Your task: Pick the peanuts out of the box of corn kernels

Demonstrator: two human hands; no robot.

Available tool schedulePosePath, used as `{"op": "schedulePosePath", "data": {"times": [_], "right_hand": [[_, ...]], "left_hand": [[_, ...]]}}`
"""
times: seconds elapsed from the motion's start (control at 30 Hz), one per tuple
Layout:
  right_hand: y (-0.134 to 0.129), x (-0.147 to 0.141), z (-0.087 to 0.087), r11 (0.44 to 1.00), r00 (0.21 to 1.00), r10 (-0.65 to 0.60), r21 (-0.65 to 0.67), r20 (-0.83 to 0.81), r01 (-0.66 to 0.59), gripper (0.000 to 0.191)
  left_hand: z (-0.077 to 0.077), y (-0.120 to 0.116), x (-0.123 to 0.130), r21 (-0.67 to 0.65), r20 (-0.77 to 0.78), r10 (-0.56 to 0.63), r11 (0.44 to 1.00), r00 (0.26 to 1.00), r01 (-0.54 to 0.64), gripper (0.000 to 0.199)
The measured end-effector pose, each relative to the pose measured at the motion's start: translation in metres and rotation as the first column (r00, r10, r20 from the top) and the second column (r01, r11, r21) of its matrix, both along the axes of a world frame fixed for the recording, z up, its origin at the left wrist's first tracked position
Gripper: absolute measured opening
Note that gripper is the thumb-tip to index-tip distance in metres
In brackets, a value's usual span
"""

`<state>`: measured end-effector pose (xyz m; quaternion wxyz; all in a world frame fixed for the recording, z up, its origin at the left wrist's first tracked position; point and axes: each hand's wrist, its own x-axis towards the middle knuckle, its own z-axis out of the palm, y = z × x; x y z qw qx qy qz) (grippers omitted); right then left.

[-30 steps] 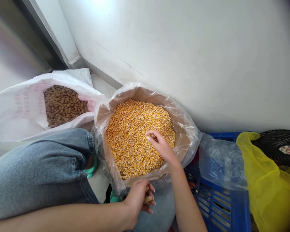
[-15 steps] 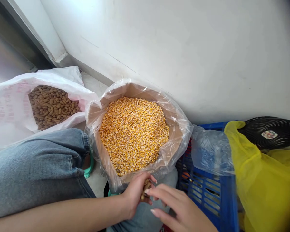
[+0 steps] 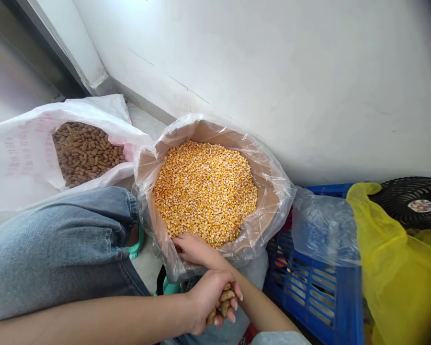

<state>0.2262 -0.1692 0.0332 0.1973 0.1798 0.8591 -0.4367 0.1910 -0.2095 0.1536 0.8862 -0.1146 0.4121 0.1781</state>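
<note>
The left hand (image 3: 210, 299) hangs just in front of the near rim of a cardboard box (image 3: 269, 215), its fingers (image 3: 234, 293) curled closed around several peanuts in their shells (image 3: 221, 302), which poke out between fingers and palm. The right hand (image 3: 197, 250) lies over the near inner edge of that box, its fingers (image 3: 186, 244) open and nearly straight, holding nothing that shows, with the fingertips just beside the dried corn kernels (image 3: 204, 191) that fill the box.

A clear plastic liner (image 3: 280, 191) lines the box and folds out over its rim. To the left of the box, a white woven sack (image 3: 21, 163) stands open on a heap of more peanuts (image 3: 88, 153), and a denim-covered knee (image 3: 57, 239) lies just in front of the sack. To the right of the box sits a blue plastic crate (image 3: 316, 297), partly covered by a yellow plastic bag (image 3: 395, 268). A black fan grille (image 3: 413, 201) sits beyond that bag. A white wall (image 3: 273, 72) rises behind the box.
</note>
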Motion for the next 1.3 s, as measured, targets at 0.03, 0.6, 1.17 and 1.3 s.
{"op": "schedulePosePath", "data": {"times": [0.03, 0.6, 1.17, 1.3], "right_hand": [[0.000, 0.001, 0.000, 1.000, 1.000, -0.002, 0.007, 0.006, 0.002, 0.029], [0.062, 0.083, 0.142, 0.811, 0.822, -0.538, 0.151, -0.188, 0.565, 0.019], [0.079, 0.072, 0.081, 0.703, 0.752, -0.592, 0.271, -0.291, 0.658, 0.032], [0.039, 0.010, 0.009, 0.924, 0.957, 0.059, 0.378, -0.286, 0.056, 0.031]], "left_hand": [[-0.001, 0.000, 0.000, -0.003, -0.018, 0.017, 1.000, 1.000, -0.017, 0.020], [-0.009, 0.000, 0.001, -0.027, -0.108, 0.211, 0.976, 0.971, -0.215, 0.034], [-0.006, 0.003, 0.000, -0.018, -0.036, 0.172, 0.985, 0.984, -0.173, 0.032], [-0.005, 0.003, 0.000, -0.035, -0.012, 0.133, 0.990, 0.991, -0.134, 0.030]]}}
